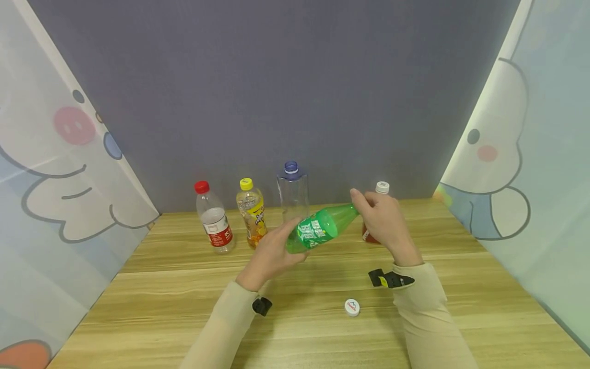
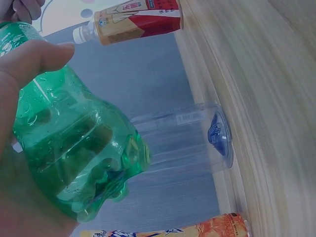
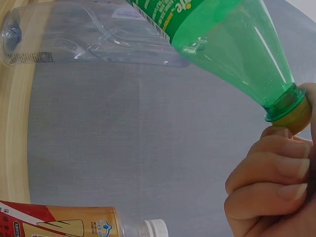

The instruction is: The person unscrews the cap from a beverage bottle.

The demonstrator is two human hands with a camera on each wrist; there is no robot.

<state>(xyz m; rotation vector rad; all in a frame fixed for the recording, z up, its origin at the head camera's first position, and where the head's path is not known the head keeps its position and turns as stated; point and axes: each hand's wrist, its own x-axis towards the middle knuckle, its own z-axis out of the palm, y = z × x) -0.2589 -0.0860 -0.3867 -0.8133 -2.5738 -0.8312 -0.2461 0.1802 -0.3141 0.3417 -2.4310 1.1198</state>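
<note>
A green plastic Sprite bottle (image 1: 318,229) is held tilted above the table, its neck up to the right. My left hand (image 1: 276,250) grips it near the base, the thumb (image 2: 47,55) lying across its side in the left wrist view. At the other end my right hand (image 1: 383,218) pinches a yellowish cap (image 3: 295,118) at the bottle's neck. Behind the green bottle stands a clear, uncapped bottle (image 1: 294,197) with a purple-blue neck. Beyond the right hand is a white-capped bottle (image 1: 382,187) with a red and tan label (image 2: 140,22), partly hidden.
To the left stand a red-capped clear bottle (image 1: 214,220) and a yellow-capped drink bottle (image 1: 251,212). A loose white cap (image 1: 352,307) lies on the wooden table (image 1: 304,333) near the front. A grey panel (image 1: 295,92) rises behind, with cartoon-printed curtains (image 1: 544,154) at both sides.
</note>
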